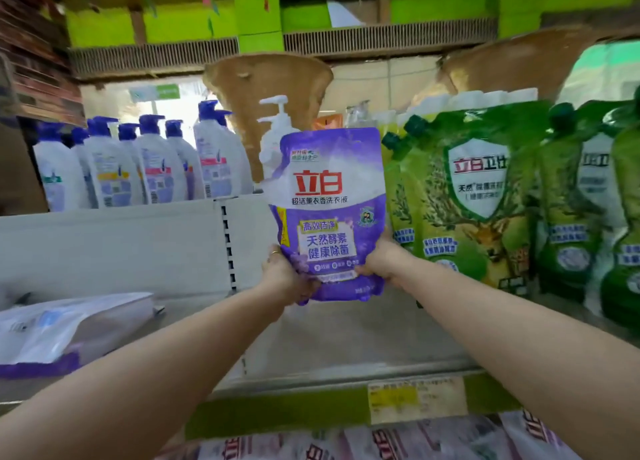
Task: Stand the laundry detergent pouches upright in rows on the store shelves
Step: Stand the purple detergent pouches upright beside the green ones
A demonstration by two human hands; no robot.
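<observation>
A purple laundry detergent pouch [329, 210] with red characters stands upright over the white shelf [346, 335], held at its bottom corners. My left hand [284, 276] grips its lower left edge and my right hand [381, 262] grips its lower right edge. Just to its right, several green detergent pouches [474, 196] stand upright in a row. Another purple and white pouch [69, 328] lies flat at the shelf's left. The held pouch's base appears to rest on or just above the shelf.
White pump bottles with blue caps [138, 168] stand in the neighbouring bay behind a white divider [228, 245]. A yellow price tag [415, 400] sits on the shelf's front edge. More pouches [381, 442] lie on the shelf below.
</observation>
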